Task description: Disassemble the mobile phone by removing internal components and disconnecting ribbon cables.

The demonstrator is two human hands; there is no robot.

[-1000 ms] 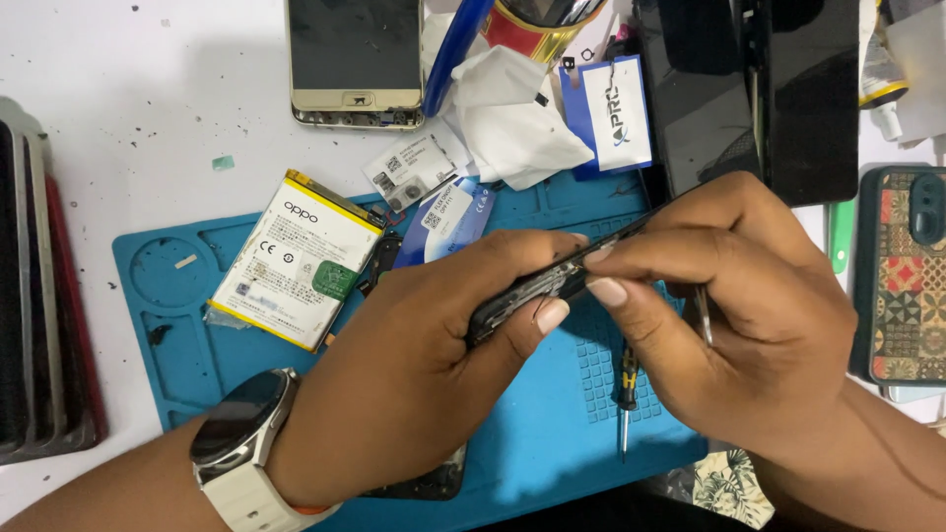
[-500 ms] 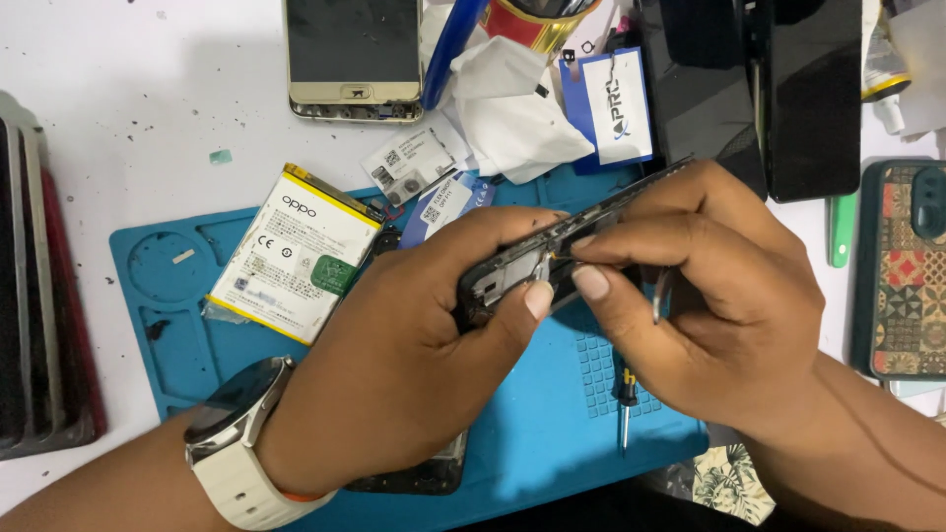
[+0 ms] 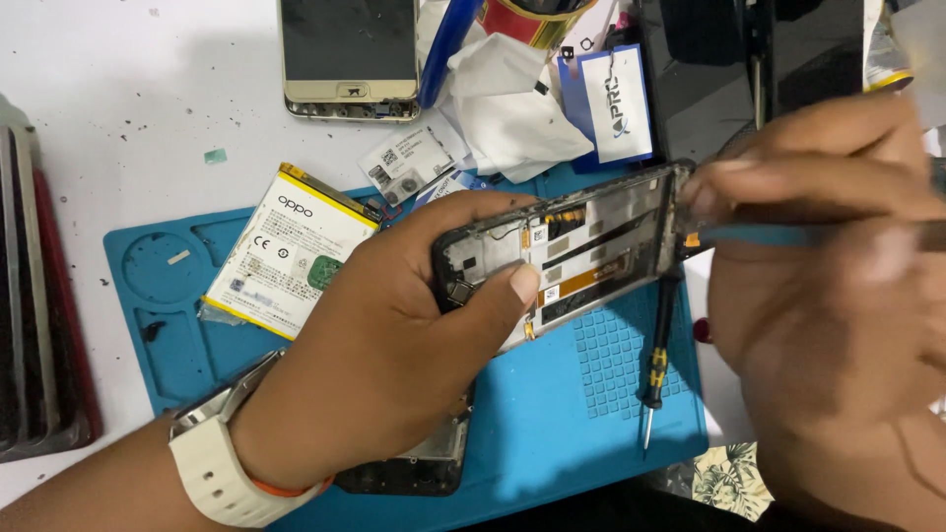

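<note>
My left hand point(image 3: 384, 345) grips an opened black phone frame point(image 3: 581, 246) by its lower end, with the thumb pressed on its inner face. Orange and gold flex cables show inside the frame. My right hand point(image 3: 828, 286) is blurred at the right and pinches a thin blue-grey tool point(image 3: 788, 234) whose tip meets the frame's upper end. A white watch point(image 3: 212, 463) sits on my left wrist. Both hands hover above a blue work mat point(image 3: 562, 424).
A white and yellow phone battery point(image 3: 291, 251) lies on the mat's left part. A small black screwdriver point(image 3: 655, 360) rests on the mat. A gold phone point(image 3: 350, 54), crumpled white paper point(image 3: 512, 108), a blue card point(image 3: 611, 103) and dark screens point(image 3: 719, 69) lie behind.
The phone frame has turned so its inner side faces up. My right hand has drawn back to the right and now holds the thin tool at the frame's end.
</note>
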